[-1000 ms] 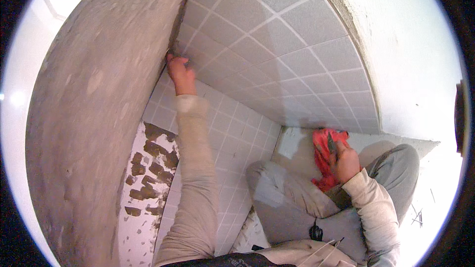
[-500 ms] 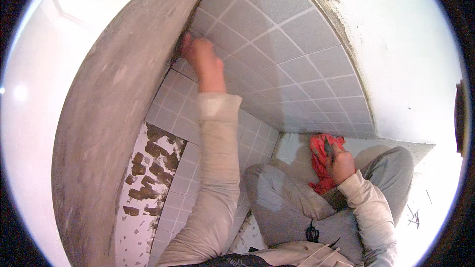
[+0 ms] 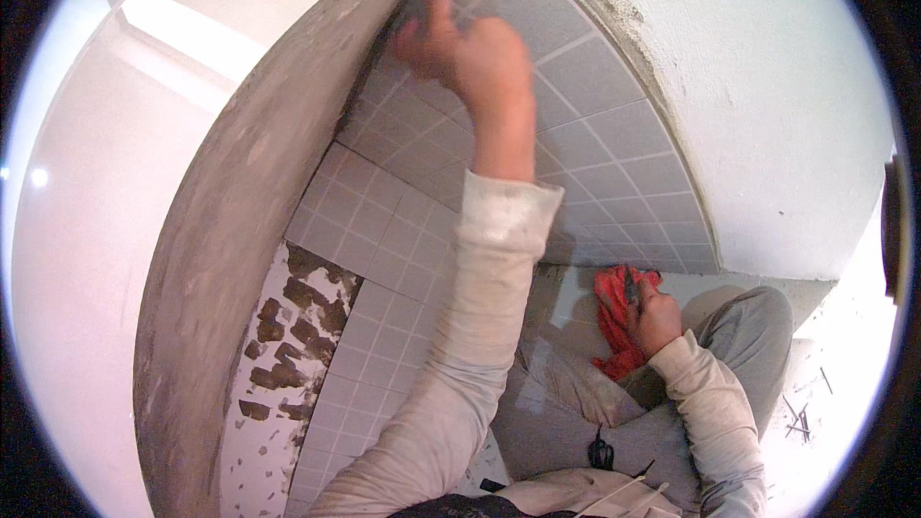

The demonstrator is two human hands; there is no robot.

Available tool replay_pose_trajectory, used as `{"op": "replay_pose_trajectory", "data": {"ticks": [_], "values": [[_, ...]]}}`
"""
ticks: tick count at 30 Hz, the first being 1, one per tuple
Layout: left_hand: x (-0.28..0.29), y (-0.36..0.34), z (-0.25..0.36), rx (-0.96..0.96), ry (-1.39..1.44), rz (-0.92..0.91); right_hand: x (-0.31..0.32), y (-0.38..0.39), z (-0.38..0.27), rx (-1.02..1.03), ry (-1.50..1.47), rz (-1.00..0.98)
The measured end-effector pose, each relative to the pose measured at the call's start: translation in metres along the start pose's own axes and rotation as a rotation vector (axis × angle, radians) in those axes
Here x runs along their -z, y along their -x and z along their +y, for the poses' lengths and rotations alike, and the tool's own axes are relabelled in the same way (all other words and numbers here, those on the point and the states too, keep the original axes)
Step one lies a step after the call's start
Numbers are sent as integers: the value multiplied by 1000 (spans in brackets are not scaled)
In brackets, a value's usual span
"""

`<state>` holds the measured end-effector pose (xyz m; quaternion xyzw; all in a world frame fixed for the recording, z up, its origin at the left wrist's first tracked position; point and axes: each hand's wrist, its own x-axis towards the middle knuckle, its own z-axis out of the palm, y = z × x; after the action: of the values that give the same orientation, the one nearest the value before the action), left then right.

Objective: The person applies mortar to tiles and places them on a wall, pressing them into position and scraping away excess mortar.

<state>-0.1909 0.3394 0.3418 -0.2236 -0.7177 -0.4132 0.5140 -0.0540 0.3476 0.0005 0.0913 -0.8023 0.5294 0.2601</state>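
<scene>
The red cloth (image 3: 611, 312) lies bunched just left of the right hand (image 3: 659, 319), whose curled fingers grip a slim dark object (image 3: 631, 283) over it. Well apart, the left hand (image 3: 484, 58) is half bent before the tiled wall (image 3: 600, 77), near the rough grey surface (image 3: 225, 221) (motion blurs it); I cannot tell whether it pinches anything.

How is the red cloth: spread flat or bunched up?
Bunched up: the red cloth shows creases and an uneven outline beside the right hand.

The left hand (image 3: 480, 59) has moved — farther along the edge of grey tiles (image 3: 595, 75).
</scene>
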Motion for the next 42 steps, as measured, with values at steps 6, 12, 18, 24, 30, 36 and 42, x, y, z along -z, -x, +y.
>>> {"op": "replay_pose_trajectory", "data": {"ticks": [6, 12, 18, 24, 30, 36, 42], "values": [[46, 86, 18, -262, 85, -371, 13, 0, 12, -267, -82, -58], [129, 194, -92, -2, -303, -646, -19, -2, 51, -484, -347, -3], [174, 297, -144, 341, -271, -872, 10, -11, 29, -665, -620, -129], [160, 320, -120, 267, -192, -767, 1, -6, 16, -651, -593, -115], [158, 314, -124, 258, -280, -816, -3, -7, 18, -637, -526, -42], [169, 312, -137, 355, -210, -764, -5, -15, 13, -796, -401, -102], [166, 311, -128, 466, -160, -781, -4, -4, 37, -791, -453, -110]]}}
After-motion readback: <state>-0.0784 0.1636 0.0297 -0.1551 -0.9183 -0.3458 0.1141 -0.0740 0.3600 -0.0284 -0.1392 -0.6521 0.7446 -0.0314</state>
